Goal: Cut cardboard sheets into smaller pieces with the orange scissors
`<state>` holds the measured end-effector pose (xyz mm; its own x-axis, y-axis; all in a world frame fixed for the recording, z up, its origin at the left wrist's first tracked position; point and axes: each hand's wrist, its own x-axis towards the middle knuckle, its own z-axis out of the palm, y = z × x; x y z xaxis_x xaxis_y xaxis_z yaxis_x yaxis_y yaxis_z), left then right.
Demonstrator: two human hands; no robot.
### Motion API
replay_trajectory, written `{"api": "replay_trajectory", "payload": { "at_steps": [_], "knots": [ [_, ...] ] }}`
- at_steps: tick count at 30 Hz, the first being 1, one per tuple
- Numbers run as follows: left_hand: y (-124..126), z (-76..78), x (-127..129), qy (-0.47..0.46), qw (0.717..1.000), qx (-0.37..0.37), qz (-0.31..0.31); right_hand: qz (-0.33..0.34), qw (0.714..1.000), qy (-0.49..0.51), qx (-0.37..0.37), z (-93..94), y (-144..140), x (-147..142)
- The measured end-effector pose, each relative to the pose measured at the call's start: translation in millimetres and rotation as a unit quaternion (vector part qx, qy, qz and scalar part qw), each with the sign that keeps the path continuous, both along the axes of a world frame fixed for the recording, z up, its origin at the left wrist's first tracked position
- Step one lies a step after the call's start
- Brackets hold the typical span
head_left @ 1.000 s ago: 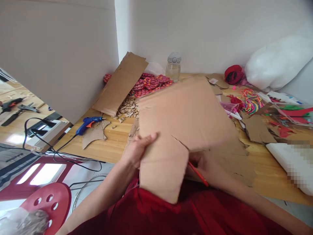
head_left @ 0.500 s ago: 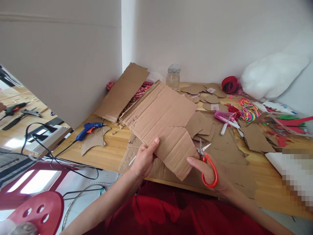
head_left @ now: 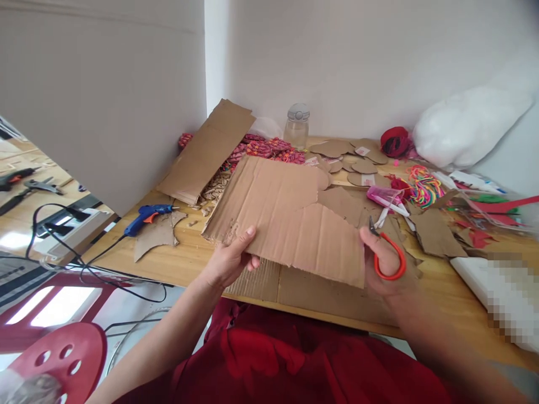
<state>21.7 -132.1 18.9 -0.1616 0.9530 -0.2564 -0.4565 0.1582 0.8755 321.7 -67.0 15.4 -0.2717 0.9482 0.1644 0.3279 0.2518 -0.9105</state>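
A brown corrugated cardboard piece [head_left: 282,207] with a notch cut into its right side is held up over the table. My left hand [head_left: 231,258] pinches its lower left edge, thumb on top and fingers beneath. At the right end of the cardboard is my right hand [head_left: 381,266], closed around orange-handled scissors [head_left: 393,264], with the thumb close to the cardboard's corner. The dark scissor blades point up and away from the cardboard; part of the handle is hidden by the hand.
A blue glue gun [head_left: 147,216] lies at the left on a cardboard scrap [head_left: 158,241]. Behind stand a leaning cardboard strip [head_left: 210,151] and a glass jar [head_left: 297,126]. Cut cardboard shapes [head_left: 364,163], colored cords [head_left: 423,188] and a white stuffed bag [head_left: 467,129] lie toward the right.
The cardboard has turned clockwise and come lower, its notched end swinging right. My left hand moved left; my right hand moved right and up with the scissors.
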Motion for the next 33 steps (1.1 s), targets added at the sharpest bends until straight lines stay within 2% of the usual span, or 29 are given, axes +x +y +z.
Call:
{"api": "replay_trajectory", "payload": {
  "at_steps": [4,6,8,10,12,14,17,19,27,33],
  "knots": [
    [6.8,3.6,6.5,-0.028,0.997,0.021,0.066,-0.053,0.982,0.12,-0.134,-10.0,1.7,-0.3],
    [10.3,4.6,9.9,-0.033,0.996,0.03,0.076,-0.073,0.974,0.127,-0.175,-17.2,-4.6,-1.4],
    [12.7,4.0,14.3,-0.029,0.995,0.038,0.083,-0.052,0.985,0.058,-0.151,-19.4,-14.7,-5.1],
    [13.5,2.1,19.2,-0.022,0.995,0.042,0.091,-0.002,0.993,-0.021,-0.115,-14.7,-26.2,-12.4],
    [13.0,-0.4,23.3,-0.012,0.995,0.038,0.094,0.036,0.992,-0.085,-0.088,-6.0,-36.8,-22.2],
    [12.0,-2.9,25.8,0.002,0.996,0.02,0.089,0.094,0.983,-0.128,-0.097,0.9,-45.3,-32.7],
    [11.4,-5.8,27.9,0.0,0.996,-0.025,0.084,0.174,0.965,-0.042,-0.191,2.3,-53.1,-45.9],
    [11.9,-6.6,30.0,-0.021,0.995,-0.039,0.088,0.208,0.954,0.01,-0.216,0.9,-54.8,-52.3],
    [12.7,-3.1,45.7,-0.038,0.995,-0.046,0.081,0.206,0.965,-0.012,-0.159,12.4,-46.3,-69.8],
    [11.1,-6.1,50.2,-0.02,0.994,-0.057,0.087,0.198,0.971,0.001,-0.136,6.7,-43.6,-76.2]
  ]
}}
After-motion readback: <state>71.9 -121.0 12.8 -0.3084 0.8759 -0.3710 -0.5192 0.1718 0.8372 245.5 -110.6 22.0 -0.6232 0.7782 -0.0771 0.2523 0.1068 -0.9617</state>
